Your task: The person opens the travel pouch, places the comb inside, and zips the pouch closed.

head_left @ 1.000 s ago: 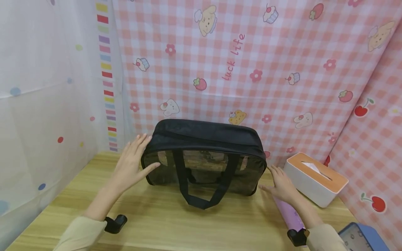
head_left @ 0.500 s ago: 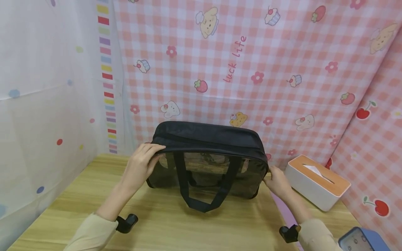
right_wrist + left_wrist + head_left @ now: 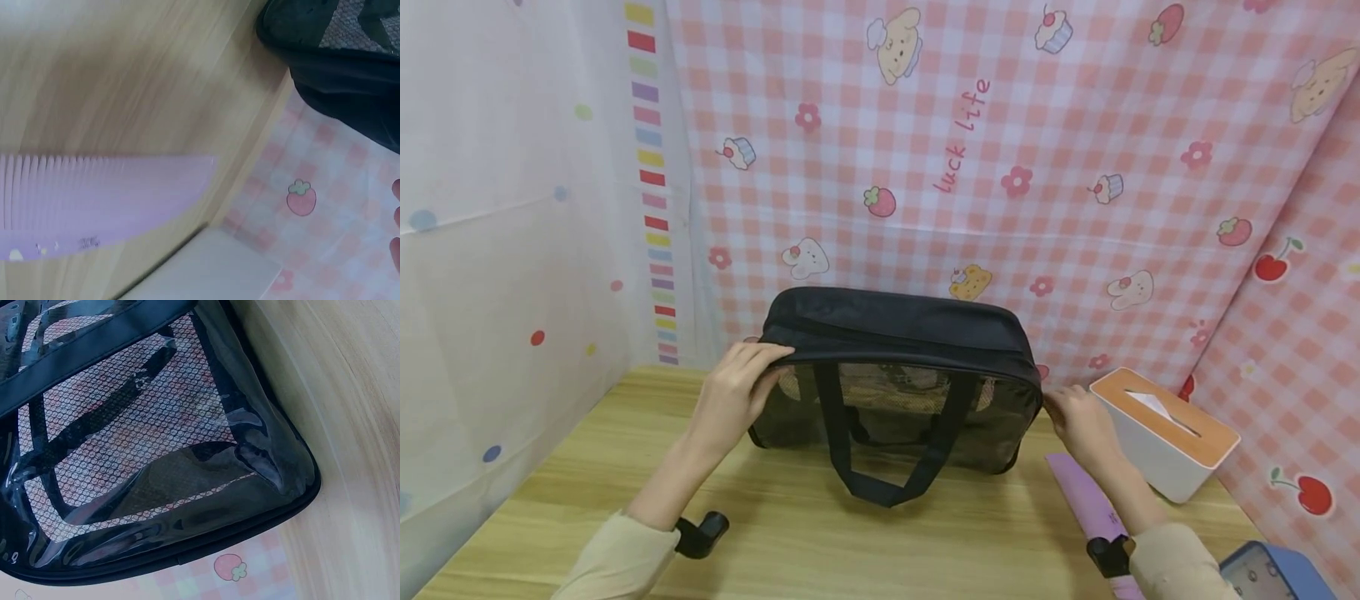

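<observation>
A black bag (image 3: 895,325) with see-through dark front and two strap handles (image 3: 887,492) stands upright on the wooden table. My left hand (image 3: 733,392) grips its upper left front edge, fingers over the top and thumb below. In the left wrist view the clear panel of the bag (image 3: 125,425) shows mesh behind it; no fingers appear there. At the bag's right end is my right hand (image 3: 1084,425), fingers bent, fingertips by the upper corner. Whether they pinch something small is hidden. Fingertips (image 3: 396,212) peek in at the right wrist view's edge.
A purple comb (image 3: 1086,500) lies on the table (image 3: 820,550) under my right forearm. Behind it stands a white tissue box (image 3: 1180,417) with an orange lid. A blue-framed object (image 3: 1292,571) is at the lower right. A pink checked cloth (image 3: 865,242) hangs behind the bag.
My left hand has closed onto the bag's upper left edge. My right hand came in to the right end, then shifted slightly outward to the right. The bag has hardly moved.
</observation>
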A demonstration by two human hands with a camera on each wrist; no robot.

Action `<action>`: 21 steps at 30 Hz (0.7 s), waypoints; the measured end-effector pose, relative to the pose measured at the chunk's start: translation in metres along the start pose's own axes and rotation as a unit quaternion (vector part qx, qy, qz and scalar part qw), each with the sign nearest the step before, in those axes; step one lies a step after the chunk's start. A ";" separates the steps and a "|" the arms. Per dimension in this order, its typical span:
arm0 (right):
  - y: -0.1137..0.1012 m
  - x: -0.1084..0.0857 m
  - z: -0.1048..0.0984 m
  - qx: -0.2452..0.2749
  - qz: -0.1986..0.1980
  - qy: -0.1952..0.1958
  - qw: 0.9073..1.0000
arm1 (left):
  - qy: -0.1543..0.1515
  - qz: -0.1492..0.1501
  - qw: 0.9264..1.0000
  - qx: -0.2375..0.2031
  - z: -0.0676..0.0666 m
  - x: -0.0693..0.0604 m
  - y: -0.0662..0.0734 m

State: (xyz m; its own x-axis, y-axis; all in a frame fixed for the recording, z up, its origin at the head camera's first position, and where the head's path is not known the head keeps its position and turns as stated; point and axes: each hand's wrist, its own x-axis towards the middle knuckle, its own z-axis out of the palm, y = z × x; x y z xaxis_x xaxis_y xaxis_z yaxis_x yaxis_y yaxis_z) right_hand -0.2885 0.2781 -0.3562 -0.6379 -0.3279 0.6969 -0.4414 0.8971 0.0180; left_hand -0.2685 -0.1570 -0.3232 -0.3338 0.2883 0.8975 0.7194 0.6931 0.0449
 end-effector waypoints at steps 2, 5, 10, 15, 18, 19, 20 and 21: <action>0.003 0.000 -0.001 -0.016 -0.027 0.021 0.999 | 0.001 0.000 1.000 0.000 0.001 0.000 0.000; 0.005 0.000 -0.003 -0.026 -0.045 0.033 0.998 | 0.002 -0.002 1.000 0.001 0.001 -0.001 -0.001; 0.006 -0.002 -0.004 0.005 -0.025 0.013 1.000 | 0.003 -0.008 1.000 0.001 0.001 -0.002 0.000; 0.004 0.001 -0.009 0.112 0.087 -0.005 0.990 | -0.004 -0.014 1.000 0.001 0.002 -0.001 0.001; 0.003 0.005 -0.011 0.166 0.141 -0.019 0.976 | 0.003 -0.014 1.000 0.001 0.003 -0.001 0.000; 0.002 0.006 -0.012 0.180 0.158 -0.029 0.971 | 0.006 -0.014 1.000 0.001 0.003 -0.001 0.000; 0.001 0.008 -0.014 0.195 0.177 -0.041 0.964 | 0.007 -0.015 1.000 0.000 0.004 -0.001 -0.001; 0.000 0.009 -0.015 0.211 0.197 -0.053 0.956 | 0.009 -0.015 1.000 0.000 0.004 -0.002 -0.001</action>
State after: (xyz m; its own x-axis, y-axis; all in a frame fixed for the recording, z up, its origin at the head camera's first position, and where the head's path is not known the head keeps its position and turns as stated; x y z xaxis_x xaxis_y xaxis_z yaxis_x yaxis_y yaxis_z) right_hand -0.2849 0.2799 -0.3391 -0.8575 -0.0369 0.5132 -0.3548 0.7648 -0.5378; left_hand -0.2706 -0.1555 -0.3263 -0.3449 0.2557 0.9031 0.7087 0.7018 0.0720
